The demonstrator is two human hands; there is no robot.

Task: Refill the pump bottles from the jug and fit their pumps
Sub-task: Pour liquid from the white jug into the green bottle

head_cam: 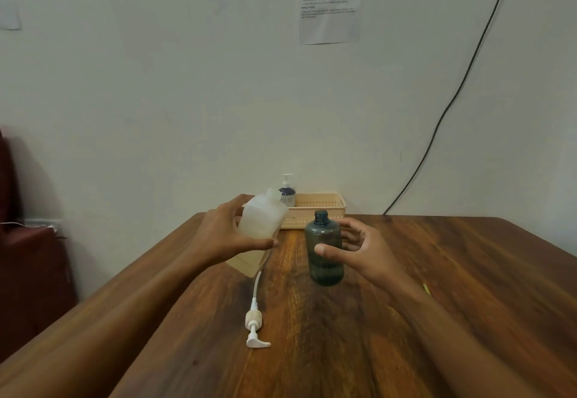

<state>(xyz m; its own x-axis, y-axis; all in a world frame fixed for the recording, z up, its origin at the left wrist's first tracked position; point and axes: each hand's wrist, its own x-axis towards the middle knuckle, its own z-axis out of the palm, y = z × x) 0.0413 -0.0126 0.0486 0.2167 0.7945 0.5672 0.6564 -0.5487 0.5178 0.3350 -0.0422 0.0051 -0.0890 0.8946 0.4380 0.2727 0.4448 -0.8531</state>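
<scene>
My left hand [229,235] grips a translucent white jug [260,229], lifted off the table and tilted with its open spout toward the upper right; yellowish liquid sits in its lower part. A dark grey-green bottle [324,251] stands upright on the wooden table [437,272] with its neck open and no pump. My right hand [359,247] curls around the bottle's right side, fingers apart, thumb at its front; whether it touches is unclear. A white pump [254,324] with its long tube lies flat on the table in front of the jug.
A beige plastic basket [318,207] sits at the table's far edge against the wall, with a dark blue pump bottle [287,193] standing in its left end. A black cable [437,126] runs down the wall at the right. Dark red furniture [28,260] stands left of the table.
</scene>
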